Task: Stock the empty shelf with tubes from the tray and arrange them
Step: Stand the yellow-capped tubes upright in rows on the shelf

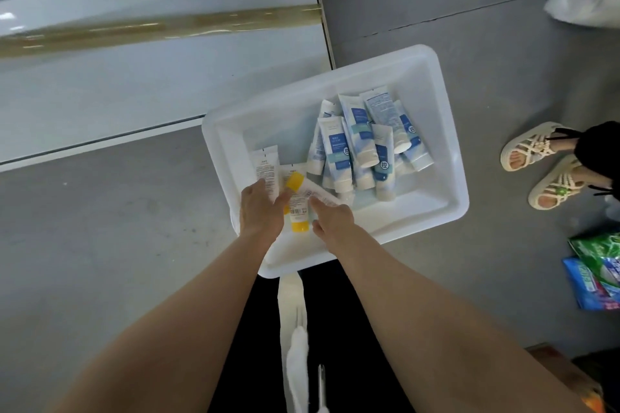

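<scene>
A white tray sits on the grey floor beside the white shelf, whose boards are bare. Several blue-and-white tubes are piled in the tray's right half. My right hand grips a white tube with a yellow cap that points up and left. Under it lies another yellow-capped tube, showing its barcode. My left hand lies over the lower end of a white tube with printed text, thumb beside the yellow cap. Whether it grips that tube is hidden.
A brownish glossy strip runs along the shelf front. Another person's sandalled feet stand right of the tray. Green and blue packets lie at the right edge, and a white bag at the top right.
</scene>
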